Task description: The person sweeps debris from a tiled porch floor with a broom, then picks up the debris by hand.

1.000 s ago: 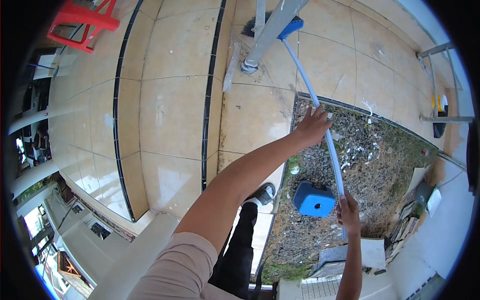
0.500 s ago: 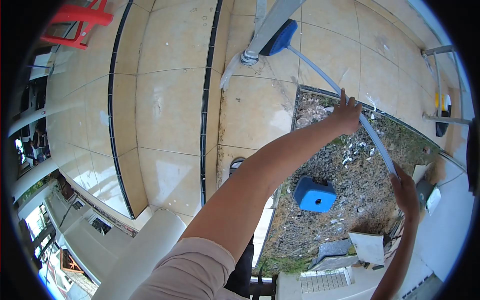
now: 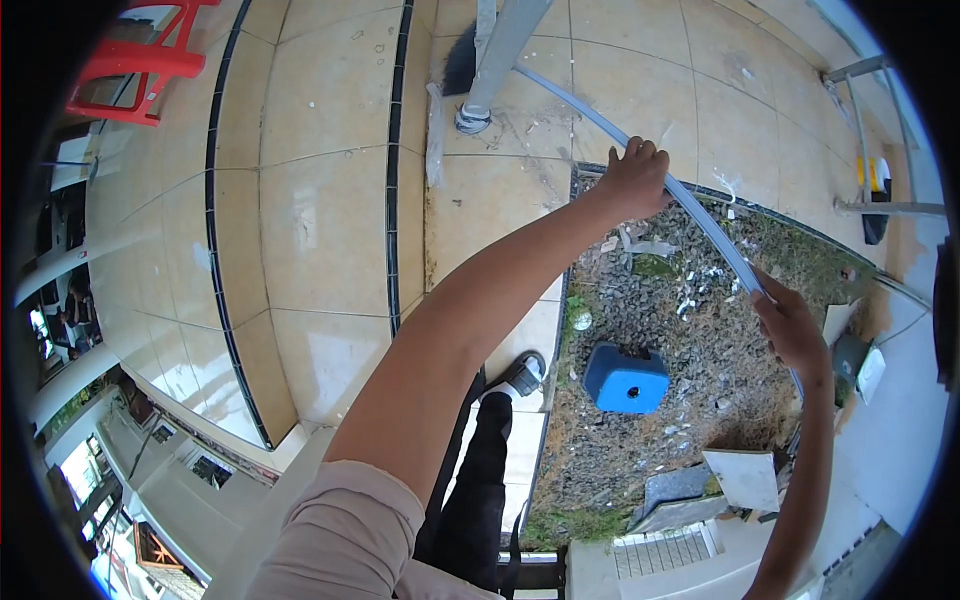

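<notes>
Head view: left hand closed around the broom handle; right hand gripping it nearer its lower end. Handle runs past the left hand to dark bristles on floor tiles, beside a post.

The person's left arm stretches long and bare across the front of the body, bent only gently at the elbow. Its hand, the left hand, is farther out, knuckles up, fingers curled over in a grip. The right arm reaches forward out to the side; its wrist bends inward, and the right hand is closed too, nearer the body.
</notes>
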### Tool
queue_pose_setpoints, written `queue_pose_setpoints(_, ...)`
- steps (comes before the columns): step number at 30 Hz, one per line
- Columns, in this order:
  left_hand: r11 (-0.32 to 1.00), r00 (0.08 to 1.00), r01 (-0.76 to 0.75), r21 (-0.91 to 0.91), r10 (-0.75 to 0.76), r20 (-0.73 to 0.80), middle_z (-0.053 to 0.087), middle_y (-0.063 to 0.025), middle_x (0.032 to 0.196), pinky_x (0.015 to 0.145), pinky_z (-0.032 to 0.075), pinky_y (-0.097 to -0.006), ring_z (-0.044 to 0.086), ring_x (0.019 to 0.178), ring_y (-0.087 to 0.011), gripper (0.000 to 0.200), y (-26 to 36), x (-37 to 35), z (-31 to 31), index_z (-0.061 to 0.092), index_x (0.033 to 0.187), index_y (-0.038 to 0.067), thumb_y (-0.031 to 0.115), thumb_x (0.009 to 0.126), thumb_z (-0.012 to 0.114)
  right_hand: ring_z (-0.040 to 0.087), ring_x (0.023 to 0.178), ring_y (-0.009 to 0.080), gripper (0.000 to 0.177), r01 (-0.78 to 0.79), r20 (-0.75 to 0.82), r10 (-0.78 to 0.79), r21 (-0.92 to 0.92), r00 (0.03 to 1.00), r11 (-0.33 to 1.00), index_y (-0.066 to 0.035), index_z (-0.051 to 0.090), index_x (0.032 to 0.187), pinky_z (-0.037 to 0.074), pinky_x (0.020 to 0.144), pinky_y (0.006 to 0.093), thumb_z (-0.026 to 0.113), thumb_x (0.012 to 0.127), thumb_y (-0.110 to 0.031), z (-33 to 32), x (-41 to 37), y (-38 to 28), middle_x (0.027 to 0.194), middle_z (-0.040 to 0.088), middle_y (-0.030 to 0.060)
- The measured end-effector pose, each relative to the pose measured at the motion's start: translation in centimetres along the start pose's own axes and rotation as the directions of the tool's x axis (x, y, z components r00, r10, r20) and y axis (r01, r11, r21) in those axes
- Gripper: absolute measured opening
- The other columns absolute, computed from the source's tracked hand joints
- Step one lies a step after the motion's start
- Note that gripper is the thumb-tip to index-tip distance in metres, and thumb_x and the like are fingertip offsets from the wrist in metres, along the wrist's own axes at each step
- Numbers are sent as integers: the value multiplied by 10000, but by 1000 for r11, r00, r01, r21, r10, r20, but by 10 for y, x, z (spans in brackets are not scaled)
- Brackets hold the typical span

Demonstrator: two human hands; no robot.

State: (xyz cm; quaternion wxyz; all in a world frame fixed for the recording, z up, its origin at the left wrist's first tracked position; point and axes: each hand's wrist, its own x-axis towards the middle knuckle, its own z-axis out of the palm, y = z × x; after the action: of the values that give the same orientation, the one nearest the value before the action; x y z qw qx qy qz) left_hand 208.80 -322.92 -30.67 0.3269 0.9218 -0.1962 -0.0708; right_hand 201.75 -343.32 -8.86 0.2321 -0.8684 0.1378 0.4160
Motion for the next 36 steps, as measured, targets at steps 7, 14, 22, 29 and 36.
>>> queue_pose_setpoints(7,983,997,-68,-168,74,32,436,-189,1080,803,442,-556,365,1149,-358,455,51,-38,68,453,1015,-6,259,745,705,437,571,122,426,22,-14,-24,-151,1000,988,-83,462,1342,406,566,322,474,931,-196,20,-55,48,660,499,67)
queue_pose_setpoints(14,856,967,-148,-495,230,110,454,-146,1036,734,398,-437,418,1038,-286,460,216,-145,42,502,1005,4,234,697,755,424,426,68,488,-226,40,231,-99,972,969,-42,442,1355,372,393,253,433,868,-67,7,-254,106,564,472,0)
queue_pose_setpoints(22,949,968,-244,-201,250,3,495,-55,902,746,393,-368,456,932,-213,320,126,-124,1,555,876,60,147,652,767,406,442,65,579,-395,291,267,686,919,611,-87,293,1444,353,381,239,401,876,-48,78,-216,44,661,477,25)
queue_pose_setpoints(29,968,967,-250,-29,248,-58,545,-102,792,726,462,-403,539,860,-304,182,-45,-41,8,563,705,61,159,708,716,399,475,55,558,-157,168,31,815,985,558,-109,267,1454,332,358,234,439,924,-100,129,-69,-22,728,484,8)
queue_pose_setpoints(36,865,951,-239,-440,301,76,515,-83,818,723,436,-393,474,919,-273,234,129,-163,77,578,703,50,228,731,728,376,427,28,613,-387,268,293,769,918,508,-65,166,1471,287,334,206,409,909,-29,145,-234,61,663,456,-1)
